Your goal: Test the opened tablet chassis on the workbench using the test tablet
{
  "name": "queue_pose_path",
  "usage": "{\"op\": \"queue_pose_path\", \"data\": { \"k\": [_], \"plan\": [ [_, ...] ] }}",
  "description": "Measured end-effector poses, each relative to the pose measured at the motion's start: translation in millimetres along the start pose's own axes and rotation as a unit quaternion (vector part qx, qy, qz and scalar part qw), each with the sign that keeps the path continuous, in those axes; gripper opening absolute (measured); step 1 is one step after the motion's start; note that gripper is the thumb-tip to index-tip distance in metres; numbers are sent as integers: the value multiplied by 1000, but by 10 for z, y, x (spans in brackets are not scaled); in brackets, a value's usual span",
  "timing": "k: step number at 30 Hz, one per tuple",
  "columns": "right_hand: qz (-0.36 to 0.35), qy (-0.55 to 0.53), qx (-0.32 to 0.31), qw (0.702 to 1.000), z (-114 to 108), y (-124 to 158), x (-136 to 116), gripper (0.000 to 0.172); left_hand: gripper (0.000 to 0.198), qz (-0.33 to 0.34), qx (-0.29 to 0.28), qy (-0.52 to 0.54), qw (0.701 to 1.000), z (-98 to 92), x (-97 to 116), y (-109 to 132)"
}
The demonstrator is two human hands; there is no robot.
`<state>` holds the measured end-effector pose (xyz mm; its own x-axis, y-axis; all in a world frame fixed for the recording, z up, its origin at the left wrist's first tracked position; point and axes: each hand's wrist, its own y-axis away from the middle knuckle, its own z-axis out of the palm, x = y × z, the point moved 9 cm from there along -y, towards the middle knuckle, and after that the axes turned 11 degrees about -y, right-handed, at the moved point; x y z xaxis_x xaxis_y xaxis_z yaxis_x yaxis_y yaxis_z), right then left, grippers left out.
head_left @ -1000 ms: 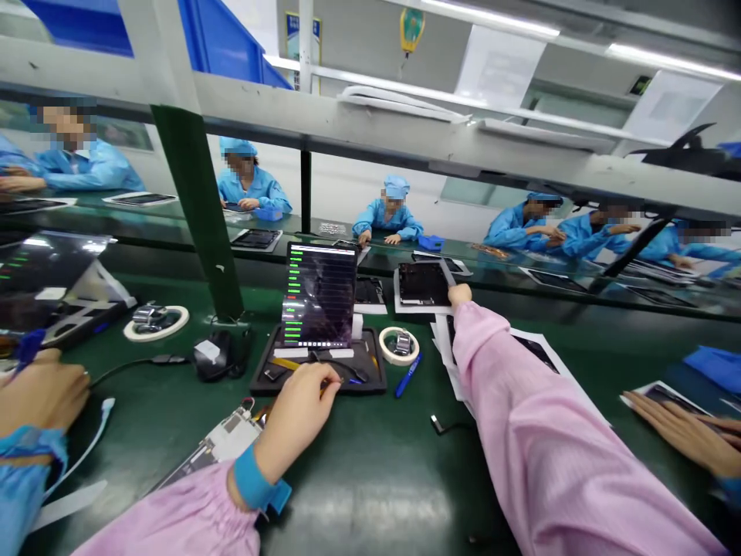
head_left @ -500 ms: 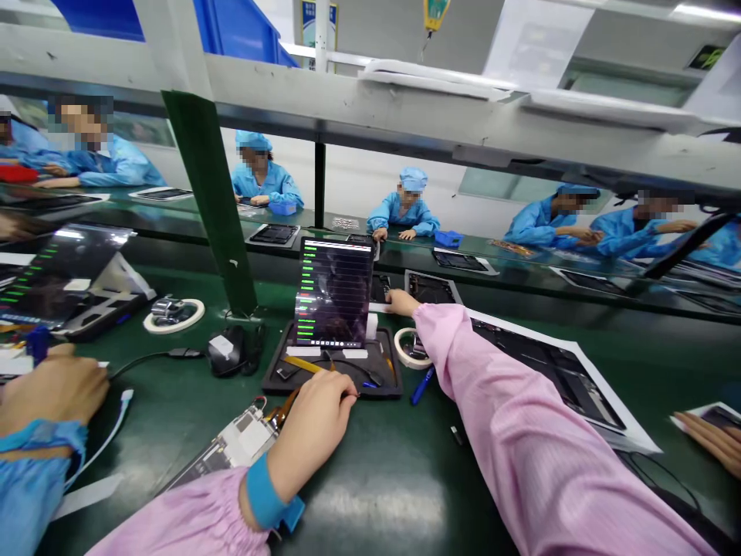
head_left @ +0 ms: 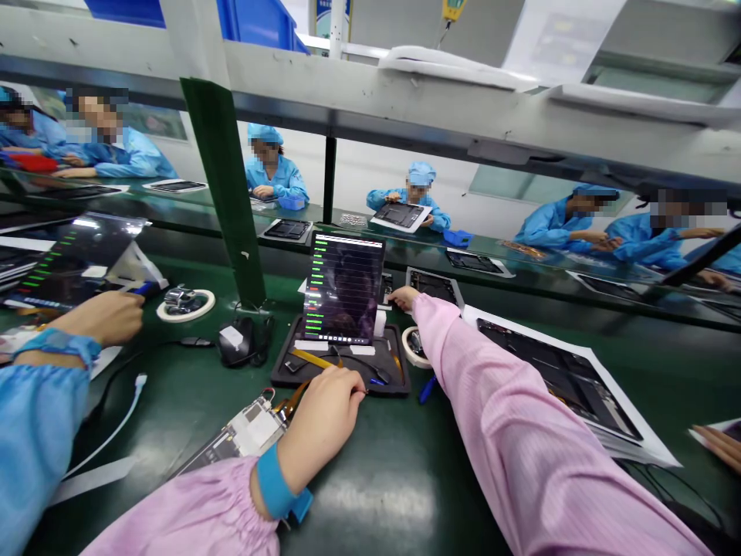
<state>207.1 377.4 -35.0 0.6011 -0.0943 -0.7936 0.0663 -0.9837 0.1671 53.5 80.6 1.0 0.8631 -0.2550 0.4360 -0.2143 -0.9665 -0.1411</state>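
My left hand [head_left: 327, 409], in a blue wrist strap [head_left: 276, 480], is curled closed at the front edge of a black foam tray [head_left: 341, 386]; what its fingers hold, if anything, is hidden. Beside that wrist lies an opened device with a bare board [head_left: 248, 432] and orange flex cables. My right hand [head_left: 405, 299] reaches past a lit display panel [head_left: 345, 289] that stands in the tray and shows a list with green marks. Its fingers are pinched together at a dark device [head_left: 387, 287] behind the panel; their hold is too small to make out.
A mouse [head_left: 236, 340], a tape roll [head_left: 186, 305] and a white cable [head_left: 119, 421] lie to the left. Rightward are another tape roll [head_left: 415, 347], a blue pen [head_left: 427, 389] and an opened tablet housing [head_left: 561, 378] on white sheets. A co-worker's hand [head_left: 109, 316] is at far left.
The view has swung slightly left. My hands keep their places at the tray and behind the panel. The left co-worker's hand has moved up toward their screen; a person opposite has lifted a tablet housing.
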Motion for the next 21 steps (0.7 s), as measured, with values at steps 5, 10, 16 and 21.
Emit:
{"op": "queue_pose_path", "data": {
  "k": [5, 10, 16, 21],
  "plan": [
    [86, -225, -38, 970, -86, 30, 55, 33, 16, 6, 9, -6, 1000, -30, 11, 9],
    [127, -392, -62, 909, -265, 205, 51, 32, 16, 6, 20, -14, 1000, -23, -16, 6],
    [130, -510, -78, 846, -396, 588, -62, 32, 17, 5, 24, -22, 999, -17, -51, -51],
    [99, -574, -21, 813, -583, 1059, -177, 32, 19, 35, 12, -16, 999, 79, -100, -52]
  ]
}}
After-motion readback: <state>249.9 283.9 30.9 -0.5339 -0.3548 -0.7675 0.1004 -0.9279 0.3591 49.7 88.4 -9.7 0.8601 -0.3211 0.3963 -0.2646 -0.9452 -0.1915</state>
